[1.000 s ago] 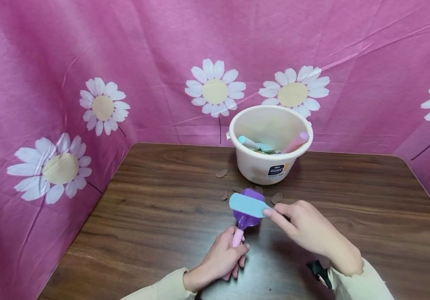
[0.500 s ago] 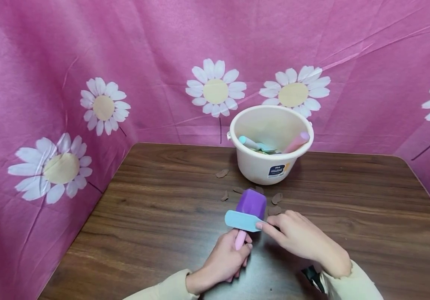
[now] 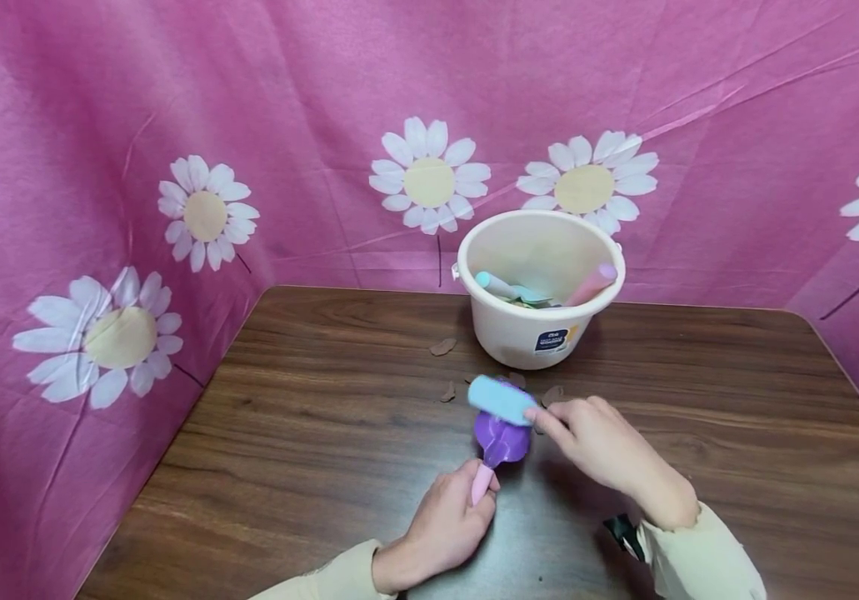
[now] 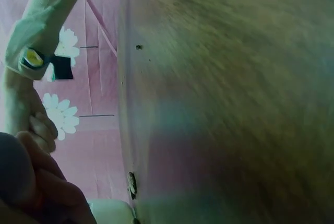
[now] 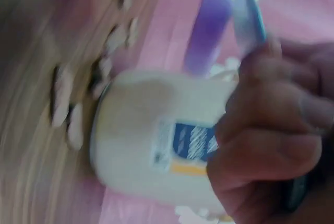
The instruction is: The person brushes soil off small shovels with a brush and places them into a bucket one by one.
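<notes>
My left hand (image 3: pixel 447 512) grips the pink handle of a purple toy shovel (image 3: pixel 504 442), whose head points away toward the bucket. In the right hand (image 3: pixel 605 446) is a light blue flat-bladed toy tool (image 3: pixel 500 400), pinched near the base of its blade. That blade lies across the far part of the shovel's head and overlaps it in the head view. Curled fingers (image 5: pixel 276 98) hide the blue tool's handle in the right wrist view. Around the shovel lie several brown leaf-shaped pieces (image 3: pixel 447 392). A thumb and fingers (image 4: pixel 52 187) of the left hand fill a corner of the left wrist view.
A white bucket (image 3: pixel 511 342) stands just beyond the hands. Inside it are a tool with a blue-tipped handle (image 3: pixel 496 285) and a pink one (image 3: pixel 590 287). The brown wooden table (image 3: pixel 309 400) ends at a pink daisy-print cloth (image 3: pixel 309 125).
The blue blade slid back toward the shovel's handle, then moved forward again over the head's far part. The shovel's head lifted, then tipped back. The leaf pieces and bucket stayed put.
</notes>
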A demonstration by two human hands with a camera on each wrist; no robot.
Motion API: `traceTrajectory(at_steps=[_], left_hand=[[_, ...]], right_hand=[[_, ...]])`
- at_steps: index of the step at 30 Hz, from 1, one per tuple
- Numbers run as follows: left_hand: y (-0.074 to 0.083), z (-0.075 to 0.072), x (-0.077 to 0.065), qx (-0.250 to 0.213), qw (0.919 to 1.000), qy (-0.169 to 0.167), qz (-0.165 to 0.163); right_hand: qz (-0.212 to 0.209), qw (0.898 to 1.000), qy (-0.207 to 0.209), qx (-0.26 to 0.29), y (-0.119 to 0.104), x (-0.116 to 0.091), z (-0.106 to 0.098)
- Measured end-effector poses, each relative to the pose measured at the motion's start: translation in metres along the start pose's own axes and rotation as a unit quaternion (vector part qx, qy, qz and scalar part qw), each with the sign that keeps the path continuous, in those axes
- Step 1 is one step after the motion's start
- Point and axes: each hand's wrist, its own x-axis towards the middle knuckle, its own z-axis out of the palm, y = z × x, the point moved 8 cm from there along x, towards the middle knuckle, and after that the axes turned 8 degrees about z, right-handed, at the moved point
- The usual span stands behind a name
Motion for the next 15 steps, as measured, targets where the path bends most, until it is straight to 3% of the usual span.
traceTrajectory(at_steps=[4,7,13,15], left_hand=[[0.001,0.003,-0.002,0.005,0.9998,-0.017,-0.002],[0.001,0.004,-0.003,0.011,0.9998,-0.017,0.000],[0.000,0.000,0.000,-0.018,0.9998,-0.001,0.002],[-0.005,0.001,0.002,-0.063,0.9977,-0.006,-0.022]], right_hand=[[0.054,0.998,0.027,-0.018,0.022,0.007,-0.005],[0.071,0.997,0.031,-0.032,0.030,0.010,-0.006],[0.059,0.993,0.092,-0.037,0.028,0.006,-0.017],[0.038,0.993,0.107,-0.021,0.021,0.003,-0.019]])
